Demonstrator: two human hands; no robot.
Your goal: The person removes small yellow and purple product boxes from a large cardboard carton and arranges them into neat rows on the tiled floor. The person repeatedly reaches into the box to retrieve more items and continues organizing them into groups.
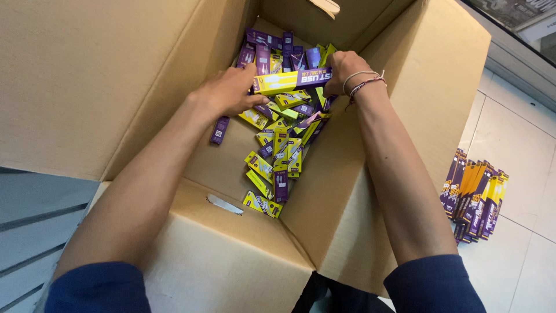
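You hold a long yellow-and-purple pack [292,80] crosswise, deep inside the carton [116,75], just above the loose pile [278,145] of similar small packs on its bottom. Your left hand [231,93] has its fingers closed on the pack's left end; your right hand [341,69], thin bracelets [364,84] at the wrist, has its fingers curled around the right end. One purple pack [219,130] lies apart, left of the pile. The carton's flaps stand open. Outside, right, a stack [475,200] of purple, orange and yellow packs lies on the tiled floor [521,133].
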